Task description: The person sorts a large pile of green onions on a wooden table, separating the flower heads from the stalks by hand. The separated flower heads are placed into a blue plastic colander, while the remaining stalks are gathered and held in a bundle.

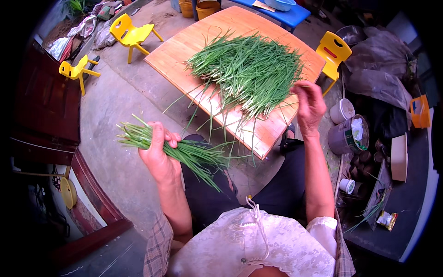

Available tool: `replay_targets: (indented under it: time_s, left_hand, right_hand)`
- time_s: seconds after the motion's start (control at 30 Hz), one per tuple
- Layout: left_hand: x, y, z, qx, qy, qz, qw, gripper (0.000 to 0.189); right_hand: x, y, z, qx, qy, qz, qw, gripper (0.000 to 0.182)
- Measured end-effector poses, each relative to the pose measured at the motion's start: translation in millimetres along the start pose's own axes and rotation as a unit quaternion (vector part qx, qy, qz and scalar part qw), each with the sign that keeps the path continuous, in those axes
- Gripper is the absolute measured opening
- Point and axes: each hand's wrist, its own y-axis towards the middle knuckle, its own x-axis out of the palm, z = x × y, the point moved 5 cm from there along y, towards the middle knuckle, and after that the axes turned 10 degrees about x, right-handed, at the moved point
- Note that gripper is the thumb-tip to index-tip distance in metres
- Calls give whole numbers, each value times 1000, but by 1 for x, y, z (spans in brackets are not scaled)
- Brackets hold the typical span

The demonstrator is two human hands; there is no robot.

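Note:
My left hand (pixel 160 152) is closed around a bunch of green garlic chives (pixel 193 155), held above my left thigh. The pale cut ends stick out to the left, and the leaf tips droop to the right. A large heap of loose chives (pixel 249 69) lies on the wooden table (pixel 173 57), many pale stem ends facing me, with some blades hanging over the near edge. My right hand (pixel 309 104) is at the heap's right side, above the table edge. Its fingers are bent with the tips close together; whether a blade is between them is unclear.
Yellow plastic chairs (pixel 133 34) stand around the table. A blue table (pixel 277 12) holds a blue basin (pixel 280 4) behind it. On the right are a lidded white bucket (pixel 342 110), a grey bucket (pixel 341 138) and a dark counter (pixel 398 207). A dark red door (pixel 45 104) is on the left.

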Motion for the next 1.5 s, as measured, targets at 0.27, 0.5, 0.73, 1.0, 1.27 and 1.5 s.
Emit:
replay_targets:
  time_s: [0.27,0.5,0.73,1.0,1.27,1.5]
  left_hand:
    - [19,-12,6,2,117,-58,991,13]
    - [7,-6,13,38,85,-6,996,11]
    - [1,-2,16,47,92,-6,995,9]
    - [4,-3,14,45,110,-18,993,10]
    - [9,-7,8,30,108,-17,994,12]
    - [31,-23,6,-40,146,-69,986,15]
  right_hand:
    - [-36,9,-47,-5,272,146,951,15]
    - [-45,0,-73,-2,323,-66,944,23]
    - [42,-65,-29,204,-99,-588,777,23]
    - [74,-65,35,-83,-302,-285,906,23]
    - [9,-25,-17,-19,-48,-19,998,14]
    - [-21,-24,-36,60,336,47,939,17]
